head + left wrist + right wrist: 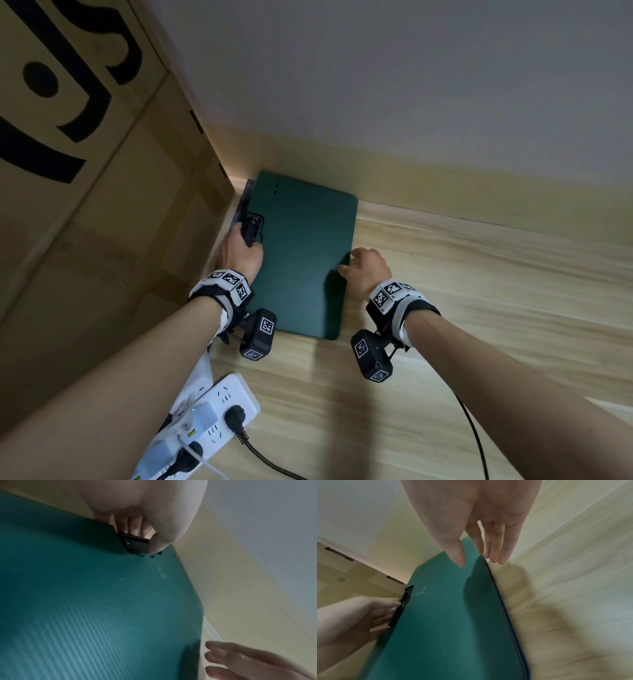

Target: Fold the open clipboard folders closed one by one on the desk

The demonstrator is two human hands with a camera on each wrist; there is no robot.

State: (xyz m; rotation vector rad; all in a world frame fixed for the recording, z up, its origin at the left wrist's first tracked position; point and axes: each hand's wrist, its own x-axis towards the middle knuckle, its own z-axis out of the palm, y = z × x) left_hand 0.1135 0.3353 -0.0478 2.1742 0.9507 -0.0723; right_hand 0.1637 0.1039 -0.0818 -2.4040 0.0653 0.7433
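A dark green clipboard folder (301,260) (102,601) (445,615) lies closed and flat on the wooden desk (479,308), pushed into the corner by the wall. At its left edge sits a black clasp (252,229) (135,545) (402,604). My left hand (239,251) (144,539) pinches this clasp between thumb and fingers. My right hand (363,267) (478,562) hovers at the folder's right edge, with straight fingers and the thumb over the cover, holding nothing. A thin dark blue edge (505,608) shows under the green cover along the right side.
A big cardboard box (85,205) stands tight against the folder's left side. The wall (411,102) runs just behind. A white power strip (219,407) with plugs and a black cable (476,438) lie at the front of the desk.
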